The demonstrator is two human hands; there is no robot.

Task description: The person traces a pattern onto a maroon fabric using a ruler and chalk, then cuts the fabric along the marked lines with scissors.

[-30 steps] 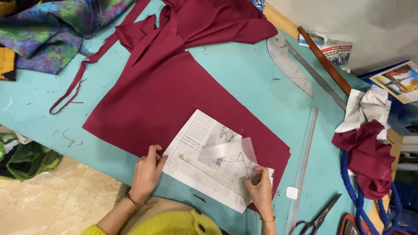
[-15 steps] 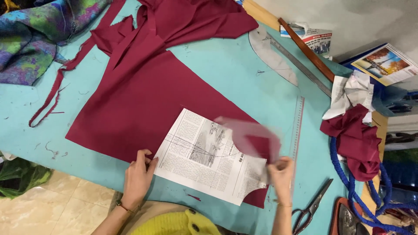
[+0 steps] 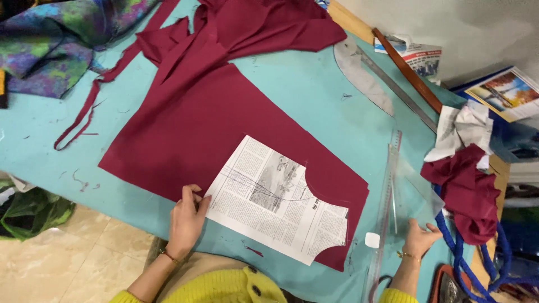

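On the near edge of the teal table (image 3: 45,163), the left hand (image 3: 185,219) is pressing open fingers on the left edge of a newspaper pattern (image 3: 278,199) lying on maroon fabric (image 3: 185,134). The right hand (image 3: 418,238), open and grasping nothing, is touching a clear ruler (image 3: 387,202) just right of the fabric. Risk: with only one edge being pinned, the pattern is liable to slide or pivot off alignment.

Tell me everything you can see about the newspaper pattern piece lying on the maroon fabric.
The pattern piece is cut from printed newspaper, with columns of text, a grey photo and faint drawn lines crossing it. Roughly rectangular, it has curved cut-outs along its right side. It lies flat and slanted on the maroon fabric, its lower corner over the teal table. The left hand presses its left edge; the right hand is away from it.
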